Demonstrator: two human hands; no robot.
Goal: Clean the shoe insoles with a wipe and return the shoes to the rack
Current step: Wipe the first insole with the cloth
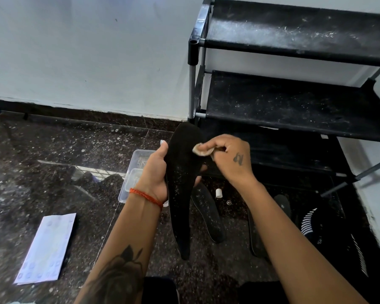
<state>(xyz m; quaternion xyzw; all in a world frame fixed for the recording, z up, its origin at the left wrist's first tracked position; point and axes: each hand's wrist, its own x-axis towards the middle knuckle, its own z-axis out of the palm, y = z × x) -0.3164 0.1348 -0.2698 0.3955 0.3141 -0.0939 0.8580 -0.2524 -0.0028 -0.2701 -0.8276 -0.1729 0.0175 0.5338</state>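
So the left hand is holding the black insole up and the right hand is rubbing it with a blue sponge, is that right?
Not quite. The head view shows the right hand pinching a small off-white wipe, not a blue sponge, against the black insole. The rest holds: the left hand has its grip on the insole and holds it up.

We see two bare forearms with no sleeves on them. Around our left wrist runs a thin red thread bracelet (146,196), wound in several strands. Our left forearm carries a large dark tattoo of a rose (119,270) with leaves above it. The back of our right hand (230,159) bears a small dark tattoo (239,159). Our left thumb has a pale painted nail (162,142). Dark trousers (158,290) cover our knees at the bottom edge.
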